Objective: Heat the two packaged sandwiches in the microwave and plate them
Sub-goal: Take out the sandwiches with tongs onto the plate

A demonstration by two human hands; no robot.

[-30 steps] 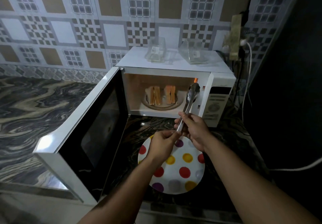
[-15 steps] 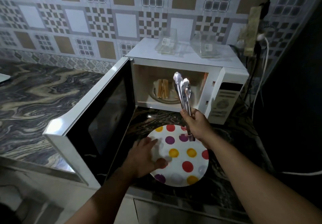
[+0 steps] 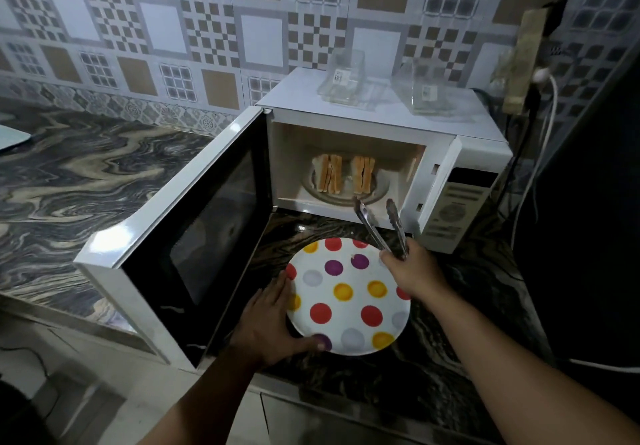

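Two sandwiches (image 3: 329, 177) inside microwave (image 3: 304, 98); marbled counter (image 3: 86, 181), tiled wall (image 3: 207, 29).

The right hand (image 3: 412, 271) hides where the tongs (image 3: 372, 228) join; control panel (image 3: 453, 207) lettering unreadable.

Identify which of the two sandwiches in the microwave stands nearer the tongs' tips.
The right-hand sandwich, just behind the open tongs in the right hand; the left-hand sandwich stands farther away.

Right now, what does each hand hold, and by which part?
The right hand grips the metal tongs by their handle end. The left hand holds nothing; it rests on the left rim of the polka-dot plate.
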